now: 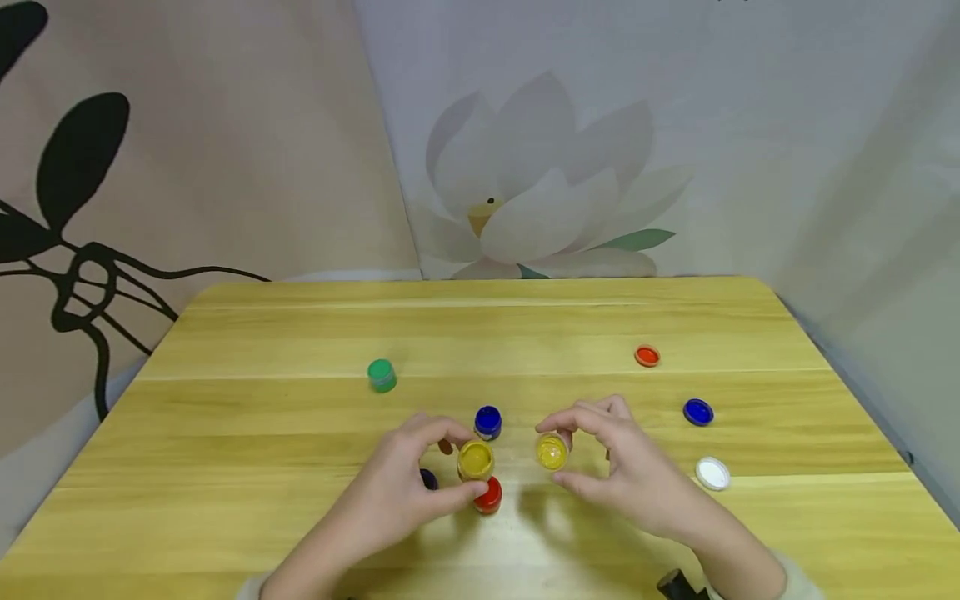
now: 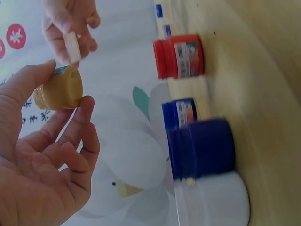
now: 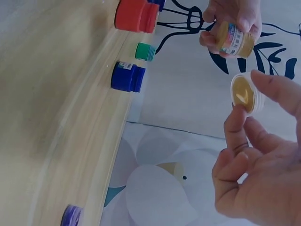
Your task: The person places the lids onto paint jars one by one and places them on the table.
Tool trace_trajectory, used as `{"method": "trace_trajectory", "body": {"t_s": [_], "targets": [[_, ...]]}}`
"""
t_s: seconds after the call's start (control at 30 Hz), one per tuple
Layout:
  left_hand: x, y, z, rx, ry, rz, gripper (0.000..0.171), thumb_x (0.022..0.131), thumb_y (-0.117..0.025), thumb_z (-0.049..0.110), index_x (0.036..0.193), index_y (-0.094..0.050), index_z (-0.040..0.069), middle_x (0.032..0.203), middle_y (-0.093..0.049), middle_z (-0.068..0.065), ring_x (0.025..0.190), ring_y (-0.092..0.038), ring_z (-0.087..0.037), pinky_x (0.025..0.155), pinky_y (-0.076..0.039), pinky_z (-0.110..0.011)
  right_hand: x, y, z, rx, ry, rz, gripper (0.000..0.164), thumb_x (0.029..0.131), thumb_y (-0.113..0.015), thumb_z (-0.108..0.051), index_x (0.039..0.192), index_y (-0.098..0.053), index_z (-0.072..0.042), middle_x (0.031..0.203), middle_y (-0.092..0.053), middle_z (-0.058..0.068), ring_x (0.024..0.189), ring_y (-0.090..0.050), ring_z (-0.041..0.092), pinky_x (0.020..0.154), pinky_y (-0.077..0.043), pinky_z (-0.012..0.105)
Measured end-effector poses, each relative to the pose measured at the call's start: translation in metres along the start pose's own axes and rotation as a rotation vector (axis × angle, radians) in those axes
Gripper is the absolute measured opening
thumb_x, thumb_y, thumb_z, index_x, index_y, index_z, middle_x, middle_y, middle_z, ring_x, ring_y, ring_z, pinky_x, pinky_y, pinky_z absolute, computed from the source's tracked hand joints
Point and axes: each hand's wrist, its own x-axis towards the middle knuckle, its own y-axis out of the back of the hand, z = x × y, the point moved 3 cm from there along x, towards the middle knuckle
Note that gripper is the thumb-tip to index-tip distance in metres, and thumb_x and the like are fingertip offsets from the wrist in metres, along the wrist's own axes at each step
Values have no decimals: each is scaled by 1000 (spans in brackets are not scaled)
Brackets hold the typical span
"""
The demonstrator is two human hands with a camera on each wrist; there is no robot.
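My left hand point(image 1: 401, 475) pinches a small open jar of yellow paint point(image 1: 476, 461) between thumb and fingers, its mouth facing up. In the left wrist view the yellow jar shows a label and sits above table height. My right hand point(image 1: 626, 467) pinches a round lid point(image 1: 552, 451) at its rim, the paint-coated inside turned up. Jar and lid are held apart, side by side. Just under the left hand stand an open red paint jar point(image 1: 489, 497) and a dark blue jar point(image 1: 429, 479), partly hidden by the fingers. A white jar point(image 2: 214, 200) shows only in the left wrist view.
A blue paint jar point(image 1: 487, 422) stands beyond the hands, and a green jar point(image 1: 382, 375) farther back left. On the right lie a red lid point(image 1: 647, 356), a blue lid point(image 1: 698, 412) and a white lid point(image 1: 712, 473). The wooden table point(image 1: 262, 400) ends at a printed curtain.
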Motion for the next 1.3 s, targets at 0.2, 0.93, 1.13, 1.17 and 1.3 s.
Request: {"method": "trace_trajectory", "body": {"t_s": [0.2, 0.93, 1.13, 1.17, 1.3], "targets": [[-2, -7, 4, -74, -35, 6, 31, 78, -85, 33, 105, -70, 27, 96, -64, 13, 91, -56, -15, 68, -51, -24, 1, -7, -9, 8, 16, 19, 46, 80, -81, -10, 117, -65, -32, 95, -52, -16, 94, -35, 12, 74, -37, 25], [-3, -16, 8, -126, -111, -27, 32, 80, -83, 33, 108, -68, 27, 90, -61, 14, 81, -51, -6, 56, -44, -18, 1, -15, -23, 5, 198, 69, 42, 82, -81, -18, 120, -65, -30, 114, -65, -15, 101, -41, 8, 73, -41, 27], [-4, -17, 8, -150, -65, -40, 35, 79, -83, 37, 109, -69, 25, 90, -62, 12, 78, -52, -5, 55, -45, -18, 1, -17, -25, 51, 195, 73, 41, 82, -81, -21, 120, -66, -28, 114, -66, -14, 101, -43, 7, 70, -41, 27], [-4, -17, 8, -156, -65, -39, 36, 79, -83, 38, 109, -69, 25, 90, -62, 12, 79, -52, -5, 56, -45, -18, 1, -18, -25, 59, 196, 77, 41, 82, -81, -21, 120, -66, -28, 113, -66, -14, 101, -44, 7, 69, -41, 28], [-4, -19, 9, -188, -77, -46, 35, 78, -82, 40, 107, -69, 25, 92, -64, 12, 81, -55, -8, 56, -45, -18, 1, -20, -26, 92, 204, 80, 39, 81, -82, -22, 117, -68, -26, 112, -67, -13, 99, -43, 9, 69, -40, 29]]}}
